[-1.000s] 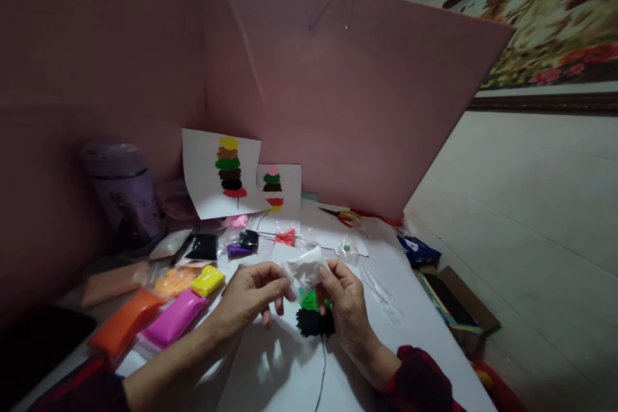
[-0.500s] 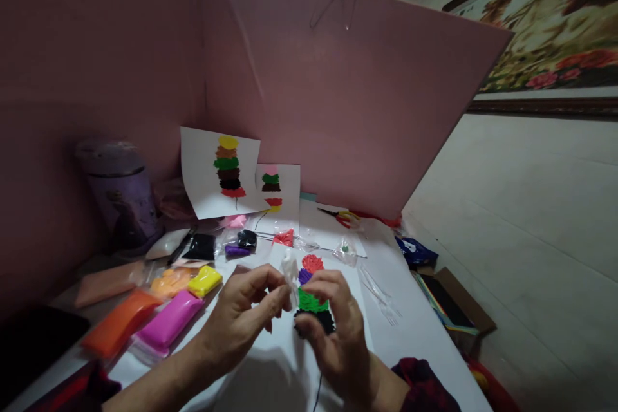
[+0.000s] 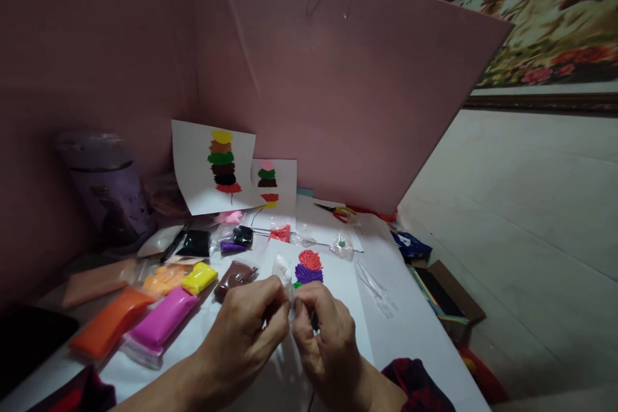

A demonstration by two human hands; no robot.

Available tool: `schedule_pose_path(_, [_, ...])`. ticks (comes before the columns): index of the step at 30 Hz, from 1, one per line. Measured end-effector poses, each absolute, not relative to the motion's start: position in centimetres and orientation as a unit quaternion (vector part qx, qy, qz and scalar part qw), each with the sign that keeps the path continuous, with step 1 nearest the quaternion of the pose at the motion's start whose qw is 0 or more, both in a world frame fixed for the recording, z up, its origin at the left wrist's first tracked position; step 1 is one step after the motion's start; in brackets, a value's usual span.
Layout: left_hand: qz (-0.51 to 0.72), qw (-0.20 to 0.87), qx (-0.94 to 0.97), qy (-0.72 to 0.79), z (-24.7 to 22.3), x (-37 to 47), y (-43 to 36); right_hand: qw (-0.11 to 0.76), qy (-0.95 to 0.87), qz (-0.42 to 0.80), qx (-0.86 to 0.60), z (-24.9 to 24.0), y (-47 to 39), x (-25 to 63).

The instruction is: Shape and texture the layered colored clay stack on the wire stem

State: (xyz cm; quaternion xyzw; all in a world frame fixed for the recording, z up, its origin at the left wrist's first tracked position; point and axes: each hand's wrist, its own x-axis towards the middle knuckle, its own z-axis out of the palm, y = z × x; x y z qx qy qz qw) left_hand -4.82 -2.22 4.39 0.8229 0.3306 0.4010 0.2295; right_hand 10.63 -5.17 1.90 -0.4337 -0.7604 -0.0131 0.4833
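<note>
My left hand is closed in a pinch on the lower end of a small clear bag of white clay. Right beside it my right hand is also closed, its thumb and fingertips meeting at the bag's edge. The hands hide most of the bag's lower part. Under and behind them lies a white sheet with textured clay layers, a red one on top and a purple one below it. A little green shows beneath; the lower layers are mostly covered by my right hand.
To the left lie packs of brown, yellow, magenta and orange clay. A purple bottle stands behind. Two sheets with clay designs lean at the back. Scissors and plastic forks lie rightward.
My right hand has moved in and closed its fingers beside my left hand; before, it was open and apart. The view has shifted slightly, showing the brown clay pack fully.
</note>
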Motion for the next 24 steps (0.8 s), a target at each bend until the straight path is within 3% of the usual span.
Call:
schedule_pose_path(3, [0.401, 0.22, 0.819, 0.347, 4.3, -4.7, -2.4, 0.479, -0.756, -0.033, -0.444, 1.7, -5.3, 10.4])
schedule_pose_path(9, [0.379, 0.202, 0.837, 0.339, 4.4, -5.0, -1.9, 0.481, -0.771, 0.093, -0.407, 2.7, -4.7, 10.5])
schedule_pose_path(13, [0.368, 0.194, 0.851, 0.321, 4.2, -5.2, -1.7, 0.456, -0.785, 0.087, -0.41, 3.2, -4.4, 10.6])
schedule_pose_path(17, [0.358, 0.256, 0.832, 0.337, 4.1, -4.9, -2.1, 0.422, -0.802, 0.023, -0.423, 3.1, -4.8, 10.6])
schedule_pose_path(24, [0.396, 0.4, 0.75, 0.349, 4.7, -4.4, -2.7, 0.471, -0.756, 0.02, -0.454, 2.4, -5.3, 10.0])
